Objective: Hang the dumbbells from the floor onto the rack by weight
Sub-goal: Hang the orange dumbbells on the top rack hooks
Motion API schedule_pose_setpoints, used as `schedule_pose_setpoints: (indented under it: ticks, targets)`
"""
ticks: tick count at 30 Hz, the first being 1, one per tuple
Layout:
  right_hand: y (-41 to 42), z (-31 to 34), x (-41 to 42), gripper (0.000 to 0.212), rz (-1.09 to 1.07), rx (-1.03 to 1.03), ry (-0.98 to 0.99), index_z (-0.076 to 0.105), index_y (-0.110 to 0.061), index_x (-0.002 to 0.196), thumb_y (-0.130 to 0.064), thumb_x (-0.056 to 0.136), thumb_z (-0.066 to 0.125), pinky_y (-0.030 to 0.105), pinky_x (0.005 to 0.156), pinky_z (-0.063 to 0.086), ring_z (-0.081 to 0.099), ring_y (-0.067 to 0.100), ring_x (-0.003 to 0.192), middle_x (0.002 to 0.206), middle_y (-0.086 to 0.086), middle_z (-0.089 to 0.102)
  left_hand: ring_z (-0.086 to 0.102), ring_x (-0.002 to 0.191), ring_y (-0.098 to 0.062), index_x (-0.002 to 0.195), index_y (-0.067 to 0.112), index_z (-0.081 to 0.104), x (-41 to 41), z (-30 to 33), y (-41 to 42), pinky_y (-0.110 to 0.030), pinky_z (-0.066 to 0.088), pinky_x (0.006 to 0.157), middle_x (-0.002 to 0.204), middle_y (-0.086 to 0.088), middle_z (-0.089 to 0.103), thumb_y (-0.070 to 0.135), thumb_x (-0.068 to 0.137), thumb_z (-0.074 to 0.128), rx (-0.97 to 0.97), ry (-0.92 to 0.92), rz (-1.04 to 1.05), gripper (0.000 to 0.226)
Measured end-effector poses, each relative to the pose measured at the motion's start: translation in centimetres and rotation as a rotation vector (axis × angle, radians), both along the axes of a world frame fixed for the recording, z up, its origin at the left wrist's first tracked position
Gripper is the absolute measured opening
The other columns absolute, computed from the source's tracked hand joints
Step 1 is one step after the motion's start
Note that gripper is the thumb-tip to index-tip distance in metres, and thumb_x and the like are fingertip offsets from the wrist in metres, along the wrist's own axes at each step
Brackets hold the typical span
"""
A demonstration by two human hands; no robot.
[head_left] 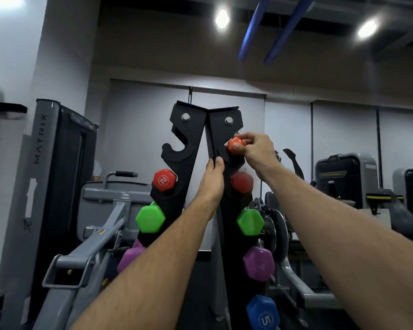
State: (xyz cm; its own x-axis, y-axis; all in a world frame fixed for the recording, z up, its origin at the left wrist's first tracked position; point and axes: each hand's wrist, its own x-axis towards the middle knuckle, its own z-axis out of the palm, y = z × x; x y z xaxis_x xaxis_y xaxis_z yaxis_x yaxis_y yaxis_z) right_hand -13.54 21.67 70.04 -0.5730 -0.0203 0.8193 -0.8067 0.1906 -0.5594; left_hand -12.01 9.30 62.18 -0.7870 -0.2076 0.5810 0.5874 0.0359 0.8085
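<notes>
- Your right hand (253, 148) is raised to the top right hook of the black rack (188, 148), with its thumb and fingers curled round the head of a small orange dumbbell (235, 145); that dumbbell sits at the top right hook, against the rack's right plate.
- Whether the orange dumbbell's handle is already seated in the hook you cannot tell, since your fingers and the dumbbell head cover the slot.
- Your left hand (212, 184) lies on the rack's centre seam, just below and left of the orange dumbbell, with straight fingers laid along the edge and the thumb beside them; it grips nothing.
- The top left hook of the rack is bare, its curved slot plainly showing.
- One step down the rack, a red dumbbell marked 2 (164, 180) hangs on the left side, and a second red dumbbell (241, 182) hangs on the right side, right under your right hand and somewhat blurred.
- Below those, a green dumbbell (150, 217) hangs on the rack's left side and another green dumbbell (250, 222) on its right.
- Lower again, a purple dumbbell (129, 258) shows on the left, partly behind your left forearm, and a purple dumbbell marked 4 (259, 264) on the right.
- At the rack's lowest visible right position is a blue dumbbell marked 5 (263, 314).
- To the left of the rack stands a grey weight machine lettered MATRIX (45, 163); more grey gym machines (343, 177) stand to the rack's right.
</notes>
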Motion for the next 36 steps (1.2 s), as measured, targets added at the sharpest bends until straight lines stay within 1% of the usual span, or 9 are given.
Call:
schedule_pose_setpoints:
  ticks: [6, 9, 11, 13, 17, 21, 24, 28, 36]
  targets:
    - [0.5, -0.1, -0.3, 0.026, 0.120, 0.071, -0.019, 0.068, -0.015, 0.117, -0.011, 0.092, 0.075, 0.021, 0.076, 0.050, 0.068, 0.024, 0.100, 0.108, 0.012, 0.070, 0.045, 0.142, -0.020, 0.156, 0.039, 0.029, 1.1, 0.0, 0.3, -0.050, 0.035, 0.119, 0.156, 0.006, 0.046, 0.073, 0.085, 0.032, -0.013, 0.002, -0.015, 0.079]
    - [0.5, -0.2, -0.3, 0.026, 0.175, 0.086, -0.050, 0.066, -0.015, 0.119, -0.013, 0.094, 0.073, 0.018, 0.073, 0.052, 0.068, 0.022, 0.096, 0.106, 0.012, 0.068, 0.043, 0.145, -0.020, 0.157, 0.038, 0.027, 1.0, 0.0, 0.3, -0.049, 0.034, 0.120, 0.158, 0.006, 0.044, 0.076, 0.082, 0.033, -0.004, -0.003, -0.010, 0.085]
    - [0.8, -0.3, -0.3, 0.027, 0.166, 0.114, -0.043, 0.065, -0.017, 0.121, -0.016, 0.094, 0.073, 0.017, 0.072, 0.049, 0.067, 0.018, 0.095, 0.107, 0.010, 0.067, 0.044, 0.143, -0.019, 0.156, 0.041, 0.029, 0.7, -0.1, 0.3, -0.049, 0.035, 0.119, 0.157, 0.007, 0.046, 0.075, 0.083, 0.034, 0.000, 0.000, -0.028, 0.080]
    - [1.1, -0.3, -0.7, 0.030, 0.148, 0.159, -0.025, 0.065, -0.018, 0.122, -0.021, 0.093, 0.075, 0.020, 0.076, 0.048, 0.066, 0.019, 0.100, 0.112, 0.011, 0.067, 0.044, 0.143, -0.019, 0.156, 0.042, 0.028, 0.6, -0.2, 0.3, -0.050, 0.035, 0.119, 0.157, 0.007, 0.046, 0.076, 0.083, 0.034, 0.001, 0.001, -0.032, 0.080]
    - [1.6, 0.0, -1.1, 0.034, 0.098, 0.252, 0.006, 0.065, -0.022, 0.121, -0.033, 0.091, 0.077, 0.031, 0.090, 0.051, 0.066, 0.025, 0.109, 0.116, 0.010, 0.068, 0.042, 0.145, -0.018, 0.157, 0.041, 0.026, 0.4, -0.3, 0.3, -0.049, 0.034, 0.120, 0.159, 0.007, 0.043, 0.085, 0.071, 0.036, -0.007, 0.001, -0.018, 0.098]
    - [1.7, 0.0, -1.0, 0.035, 0.090, 0.278, 0.007, 0.064, -0.024, 0.123, -0.036, 0.092, 0.075, 0.036, 0.097, 0.052, 0.066, 0.025, 0.112, 0.118, 0.010, 0.069, 0.039, 0.147, -0.018, 0.157, 0.041, 0.026, 1.1, -0.1, 0.3, -0.051, 0.030, 0.121, 0.161, 0.009, 0.040, 0.079, 0.081, 0.033, -0.031, -0.023, -0.013, 0.086]
    - [1.6, -0.5, -1.0, 0.042, 0.111, 0.247, -0.015, 0.059, -0.025, 0.131, -0.036, 0.093, 0.074, 0.029, 0.089, 0.049, 0.064, 0.025, 0.116, 0.124, 0.011, 0.068, 0.031, 0.151, -0.017, 0.161, 0.035, 0.022, 1.8, -0.1, 0.0, -0.052, 0.024, 0.123, 0.164, 0.010, 0.032, 0.064, 0.101, 0.029, -0.038, -0.020, -0.021, 0.066]
    - [1.5, -0.9, -0.9, 0.051, 0.149, 0.162, -0.061, 0.054, -0.017, 0.139, -0.032, 0.094, 0.074, 0.021, 0.075, 0.044, 0.064, 0.017, 0.109, 0.126, 0.009, 0.069, 0.029, 0.152, -0.018, 0.161, 0.032, 0.021, 1.7, -0.1, -0.4, -0.051, 0.023, 0.124, 0.165, 0.007, 0.032, 0.059, 0.105, 0.027, -0.041, -0.020, -0.026, 0.062]
    - [1.3, -1.0, -0.3, 0.056, 0.098, 0.188, -0.028, 0.054, -0.017, 0.140, -0.037, 0.092, 0.075, 0.019, 0.079, 0.048, 0.064, 0.017, 0.113, 0.129, 0.006, 0.065, 0.038, 0.147, -0.020, 0.161, 0.032, 0.023, 2.4, 0.1, 0.5, -0.047, 0.030, 0.121, 0.162, 0.004, 0.038, 0.059, 0.105, 0.029, -0.046, -0.004, 0.053, 0.063]
